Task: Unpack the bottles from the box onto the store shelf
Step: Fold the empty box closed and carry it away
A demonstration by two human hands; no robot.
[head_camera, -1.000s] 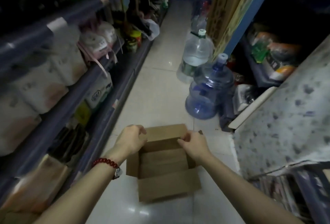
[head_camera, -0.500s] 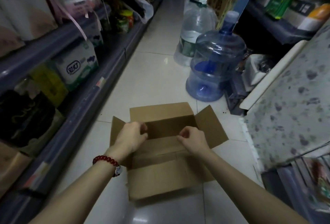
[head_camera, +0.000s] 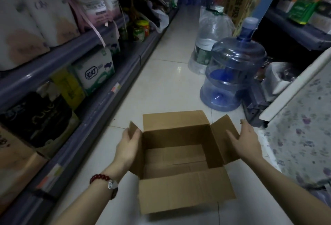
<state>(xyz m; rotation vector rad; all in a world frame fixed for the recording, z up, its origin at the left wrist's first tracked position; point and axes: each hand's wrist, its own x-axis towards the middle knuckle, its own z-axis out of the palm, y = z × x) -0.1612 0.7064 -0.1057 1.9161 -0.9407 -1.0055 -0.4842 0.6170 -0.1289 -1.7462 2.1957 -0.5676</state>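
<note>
We see the cardboard box (head_camera: 179,155) on the floor, bare inside and likely light but floppy, so our spread left hand (head_camera: 128,146) and right hand (head_camera: 246,139) should grip the stiffer corners, not its side flaps.

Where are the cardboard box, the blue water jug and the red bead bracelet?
cardboard box (head_camera: 186,191): head view, near flap.
blue water jug (head_camera: 236,60): head view, upper body.
red bead bracelet (head_camera: 97,177): head view, beads on the left wrist.

Only semi-readable bit: "SUKT"-ish logo on white tissue pack (head_camera: 94,74), lower left shelf (head_camera: 100,110). Rest too blurry.
</note>
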